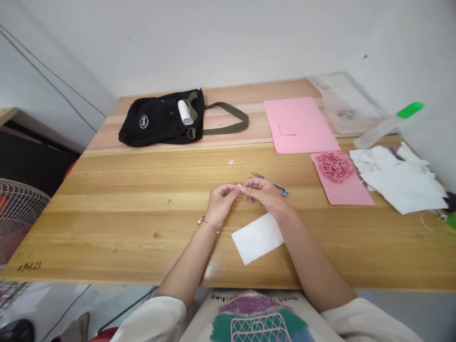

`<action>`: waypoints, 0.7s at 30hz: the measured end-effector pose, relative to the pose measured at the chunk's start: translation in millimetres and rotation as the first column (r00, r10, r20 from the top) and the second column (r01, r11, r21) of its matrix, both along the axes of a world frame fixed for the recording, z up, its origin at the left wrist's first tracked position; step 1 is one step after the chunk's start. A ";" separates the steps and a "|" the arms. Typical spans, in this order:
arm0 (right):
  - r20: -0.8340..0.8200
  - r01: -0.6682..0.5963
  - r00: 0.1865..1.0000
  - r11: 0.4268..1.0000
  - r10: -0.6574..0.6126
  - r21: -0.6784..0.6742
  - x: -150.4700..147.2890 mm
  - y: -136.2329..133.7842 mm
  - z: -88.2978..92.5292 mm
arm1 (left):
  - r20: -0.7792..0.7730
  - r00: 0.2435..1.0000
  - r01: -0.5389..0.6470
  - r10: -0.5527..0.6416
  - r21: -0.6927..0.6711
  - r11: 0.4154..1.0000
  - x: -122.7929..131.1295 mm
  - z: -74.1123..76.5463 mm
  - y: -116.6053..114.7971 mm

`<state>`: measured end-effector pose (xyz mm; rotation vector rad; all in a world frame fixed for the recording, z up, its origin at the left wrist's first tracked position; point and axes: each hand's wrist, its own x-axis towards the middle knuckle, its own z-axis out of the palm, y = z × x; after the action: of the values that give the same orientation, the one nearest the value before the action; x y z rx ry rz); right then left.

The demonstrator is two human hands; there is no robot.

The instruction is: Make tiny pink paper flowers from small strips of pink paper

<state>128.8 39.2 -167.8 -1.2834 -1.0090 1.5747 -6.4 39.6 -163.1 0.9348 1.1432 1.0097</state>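
Note:
Between the fingertips of both hands, above the middle of the table, is a small piece of pink paper (239,186). My left hand (223,199) pinches it from the left, and my right hand (262,192) pinches it from the right. Blue-handled thread snips (283,190) lie just behind my right hand, which partly covers them. A white folded paper (257,239) rests below the hands, its right end hidden by my right forearm. Farther back lies a tiny pink paper square (231,162).
A black bag (156,121) with an olive strap lies at the back left. Pink sheets (302,123) are at the back right. Pink curled bits (335,166) sit on a pink sheet (347,194), beside white papers (402,185) and a green-tipped translucent bottle (379,132).

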 end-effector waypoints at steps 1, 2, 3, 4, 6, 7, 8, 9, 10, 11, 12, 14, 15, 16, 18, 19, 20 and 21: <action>0.001 0.005 1.000 1.000 -0.005 0.001 -0.1 0.1 0.2 | -0.002 1.000 -0.001 0.001 -0.002 1.000 0.2 0.7 -0.1; 0.002 0.009 1.000 1.000 -0.009 0.002 -0.1 0.3 0.4 | -0.004 1.000 -0.004 0.004 -0.004 1.000 0.4 1.3 -0.1; 0.003 0.010 1.000 1.000 -0.010 0.004 0.0 0.4 0.4 | -0.005 1.000 -0.007 0.007 -0.005 1.000 0.6 1.9 -0.2; 0.004 0.011 1.000 1.000 -0.011 0.006 0.2 0.4 0.3 | -0.006 1.000 -0.009 0.009 -0.006 1.000 0.7 2.4 -0.3; 0.005 0.012 1.000 1.000 -0.012 0.007 0.8 0.4 -0.4 | -0.011 1.000 -0.010 0.010 -0.005 1.000 0.9 2.7 -0.5; 0.002 0.013 1.000 1.000 -0.013 0.006 1.0 0.3 -0.9 | -0.014 1.000 -0.010 0.010 -0.004 1.000 0.8 2.6 -0.6; -0.004 0.014 1.000 1.000 -0.014 0.007 1.2 0.2 -1.6 | -0.016 1.000 -0.009 0.009 -0.003 1.000 0.7 2.3 -0.6; -0.010 0.012 1.000 1.000 -0.012 0.007 1.2 0.1 -2.4 | -0.015 1.000 -0.008 0.008 -0.002 1.000 0.6 1.7 -0.5; -0.016 0.008 1.000 1.000 -0.007 0.007 1.3 0.0 -3.2 | -0.011 1.000 -0.006 0.006 -0.001 1.000 0.4 1.1 -0.4; -0.023 -0.001 1.000 1.000 0.002 0.007 1.2 0.0 -3.9 | -0.004 1.000 -0.005 0.005 0.000 1.000 0.2 0.4 -0.2; -0.030 -0.012 0.999 1.000 0.012 0.006 1.2 0.0 -4.4 | 0.004 1.000 -0.004 0.004 -0.001 1.000 0.1 -0.2 -0.1; -0.040 -0.029 0.999 1.000 0.029 0.005 1.1 0.1 -4.8 | 0.018 1.000 -0.006 0.006 -0.002 1.000 -0.1 -0.8 0.0; -0.039 -0.031 0.999 1.000 0.031 0.004 1.0 0.1 -4.7 | 0.020 1.000 -0.008 0.008 -0.003 1.000 0.0 -0.7 -0.1; -0.035 -0.026 0.999 1.000 0.026 0.005 0.9 0.2 -4.4 | 0.018 1.000 -0.009 0.009 -0.005 1.000 0.1 -0.4 -0.3; -0.022 -0.008 1.000 1.000 0.008 0.010 0.7 0.1 -3.7 | 0.006 1.000 -0.010 0.010 -0.005 1.000 0.3 0.8 -0.9; -0.017 0.001 1.000 1.000 -0.001 0.013 0.5 0.1 -3.5 | 0.000 1.000 -0.008 0.008 -0.004 1.000 0.4 1.3 -1.2; -0.016 0.006 1.000 1.000 -0.006 0.017 0.4 0.1 -3.5 | -0.003 1.000 -0.006 0.006 -0.003 1.000 0.5 1.5 -1.3; -0.017 0.008 1.000 1.000 -0.007 0.019 0.3 0.2 -3.6 | -0.005 1.000 -0.005 0.005 -0.001 1.000 0.5 1.5 -1.3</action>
<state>129.2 39.3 -171.5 -1.2581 -1.0050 1.5643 -5.9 38.3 -161.6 0.9351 1.1505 1.0110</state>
